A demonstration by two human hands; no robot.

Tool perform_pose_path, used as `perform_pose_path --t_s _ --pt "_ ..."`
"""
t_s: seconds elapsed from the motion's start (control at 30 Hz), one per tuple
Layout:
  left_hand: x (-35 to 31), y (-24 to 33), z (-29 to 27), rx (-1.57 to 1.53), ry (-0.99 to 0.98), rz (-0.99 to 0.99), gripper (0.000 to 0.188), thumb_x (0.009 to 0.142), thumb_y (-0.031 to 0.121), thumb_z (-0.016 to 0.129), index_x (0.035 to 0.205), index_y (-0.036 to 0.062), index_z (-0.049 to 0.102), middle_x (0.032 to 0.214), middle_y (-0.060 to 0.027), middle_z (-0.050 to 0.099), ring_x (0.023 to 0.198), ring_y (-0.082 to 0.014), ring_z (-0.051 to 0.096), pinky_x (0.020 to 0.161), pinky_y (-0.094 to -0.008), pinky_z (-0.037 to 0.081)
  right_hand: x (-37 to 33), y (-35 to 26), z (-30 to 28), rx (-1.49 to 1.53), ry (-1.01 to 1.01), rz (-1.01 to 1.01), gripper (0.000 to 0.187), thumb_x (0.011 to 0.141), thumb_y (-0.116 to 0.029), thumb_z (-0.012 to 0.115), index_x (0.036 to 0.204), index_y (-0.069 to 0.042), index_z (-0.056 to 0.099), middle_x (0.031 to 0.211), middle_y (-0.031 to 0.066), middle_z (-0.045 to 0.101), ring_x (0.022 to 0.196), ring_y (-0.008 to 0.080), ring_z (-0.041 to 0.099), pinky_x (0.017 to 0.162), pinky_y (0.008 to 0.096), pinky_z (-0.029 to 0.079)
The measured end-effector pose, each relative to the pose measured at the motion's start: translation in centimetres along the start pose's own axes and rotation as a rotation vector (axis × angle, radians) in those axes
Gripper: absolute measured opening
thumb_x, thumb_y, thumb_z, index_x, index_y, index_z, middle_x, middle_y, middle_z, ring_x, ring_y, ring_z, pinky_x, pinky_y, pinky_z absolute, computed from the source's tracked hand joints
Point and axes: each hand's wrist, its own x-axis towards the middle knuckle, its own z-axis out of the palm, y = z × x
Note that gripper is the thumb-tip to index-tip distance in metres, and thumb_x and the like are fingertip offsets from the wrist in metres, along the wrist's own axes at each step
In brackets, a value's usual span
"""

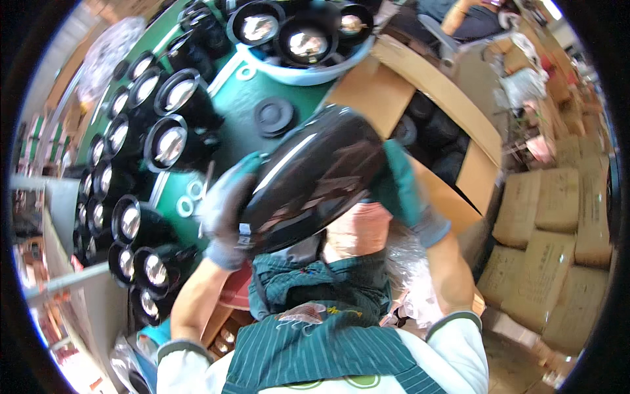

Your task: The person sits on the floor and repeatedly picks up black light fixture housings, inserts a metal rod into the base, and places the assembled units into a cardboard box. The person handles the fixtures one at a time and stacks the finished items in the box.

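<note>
Between my two hands is a large glossy black rounded shell (315, 177), tilted with its right end higher. My left hand (228, 203), in a grey and green glove, grips its lower left end. At its right end presses my right hand (403, 190), gloved the same way. The shell is somewhat blurred, and its inside is hidden from me. Beyond it on the green table (230, 102) lies a black round disc (273, 117) with a raised centre. White rings (190, 197) lie beside my left hand, and another white ring (246, 72) lies farther back.
Rows of black pot-like housings with shiny insides (170, 144) line the left side. A pale blue basin (302, 75) at the back holds several more. An open cardboard box (482, 177) with black parts stands at the right, before stacked cartons (538, 249). Another person's arm (454, 18) shows at the top.
</note>
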Motion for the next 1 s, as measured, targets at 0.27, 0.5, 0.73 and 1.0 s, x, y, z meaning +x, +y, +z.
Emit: perform_pose_path --t_s 0.27,0.5,0.73,1.0 --pt "-12.5 3.5 2.6 -0.19 -0.501 0.085 0.048 0.079 0.014 0.076 0.126 0.0092 0.07 0.143 -0.0144 0.06 0.131 -0.0333 0.059 0.11 -0.0543 0.048 1.1 0.6 -1.3 -0.603 -0.088 -0.136 0.036 0.094 -0.023 0.07 0.115 0.006 0.073 0.147 0.021 0.058 0.131 0.0263 0.057 0.114 0.0386 0.042" --pt "-16.1 -10.0 0.1 0.706 -0.199 -0.702 0.078 0.09 0.041 0.074 0.149 -0.0019 0.045 0.141 -0.0312 0.052 0.13 -0.0473 0.047 0.108 -0.0553 0.041 -1.3 6.1 -0.6 -0.479 0.188 -0.056 0.026 0.104 -0.012 0.059 0.107 0.008 0.076 0.127 0.0179 0.071 0.107 0.0142 0.065 0.096 0.0288 0.051" --pt "-16.4 -13.6 0.2 0.483 -0.381 -1.01 0.07 0.091 0.035 0.077 0.145 0.0001 0.051 0.125 -0.0267 0.066 0.11 -0.0416 0.069 0.095 -0.0456 0.055 -2.4 10.6 2.0 -0.76 0.506 -0.252 0.025 0.104 -0.013 0.062 0.116 0.007 0.067 0.115 0.016 0.073 0.104 0.0195 0.071 0.095 0.0336 0.054" --pt "3.5 -3.3 1.8 -0.59 -0.761 -0.259 0.066 0.08 0.035 0.086 0.133 0.0012 0.065 0.111 -0.0172 0.073 0.1 -0.0292 0.073 0.088 -0.0386 0.058 -3.5 13.6 -1.5 -0.658 0.451 -0.316 0.07 0.112 -0.052 0.028 0.158 0.001 0.03 0.14 0.0245 0.059 0.128 0.032 0.059 0.114 0.04 0.042"
